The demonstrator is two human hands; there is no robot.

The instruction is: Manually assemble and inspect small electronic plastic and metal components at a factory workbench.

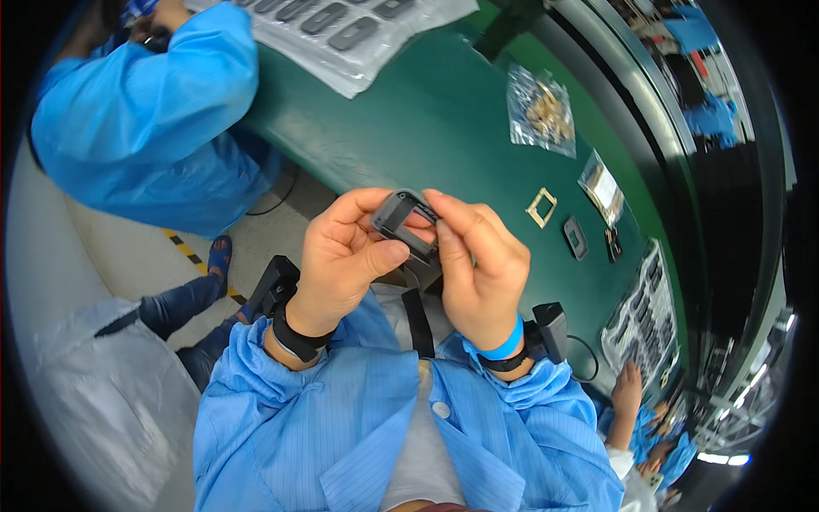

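Between my two hands is a small dark grey plastic frame (393,213) with rounded corners and an opening through its middle. My left hand (343,253) grips its left side, thumb below and fingers behind. The thumb and fingertips of my right hand (485,260) pinch its right edge; whether they also hold a smaller part there I cannot tell. On the green table to the right lie a thin pale gold frame (531,212) and a dark grey rounded cover (575,238). A small black piece (613,245) rests beside the cover.
A clear bag of brass-coloured parts (546,111) and another small bag (602,188) lie on the green table (367,128). Trays of dark parts stand at the far left (363,72) and right (644,320). A co-worker in blue (145,111) sits on the left.
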